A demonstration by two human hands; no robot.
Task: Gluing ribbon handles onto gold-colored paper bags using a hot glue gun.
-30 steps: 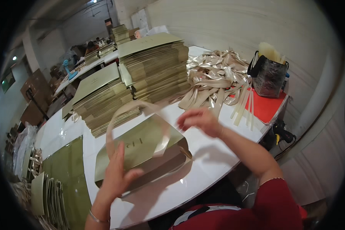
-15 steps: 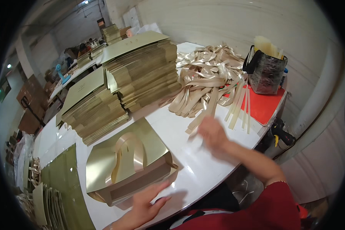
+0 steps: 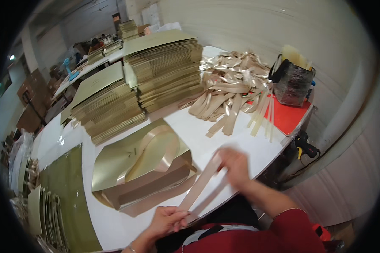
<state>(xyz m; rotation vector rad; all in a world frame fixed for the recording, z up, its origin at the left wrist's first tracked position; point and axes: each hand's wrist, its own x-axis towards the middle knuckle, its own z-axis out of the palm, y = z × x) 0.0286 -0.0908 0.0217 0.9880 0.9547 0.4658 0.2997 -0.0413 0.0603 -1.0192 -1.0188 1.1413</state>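
A beige satin ribbon (image 3: pixel 201 184) stretches between my two hands, just over the near edge of the white table. My left hand (image 3: pixel 168 220) pinches its lower end with thumb and fingers. The upper end is in my right hand (image 3: pixel 235 165), which is somewhat blurred and closed on it. To the left of the ribbon lies a gold paper bag (image 3: pixel 136 158), its open mouth toward me. A looped ribbon handle (image 3: pixel 169 148) rests on the bag's upper face. Beyond my right hand is a large heap of loose beige ribbons (image 3: pixel 228 90).
Tall stacks of flat gold bags (image 3: pixel 166 69) stand at the back. A red sheet (image 3: pixel 286 116) with pale glue sticks (image 3: pixel 261 114) lies right, beside a dark holder (image 3: pixel 293 82). A black glue gun (image 3: pixel 307 146) hangs at the table edge. More gold pieces (image 3: pixel 50 219) stand lower left.
My right hand has come back from the ribbon heap with a ribbon. My left hand has moved nearer me and now holds its other end. The view has shifted slightly.
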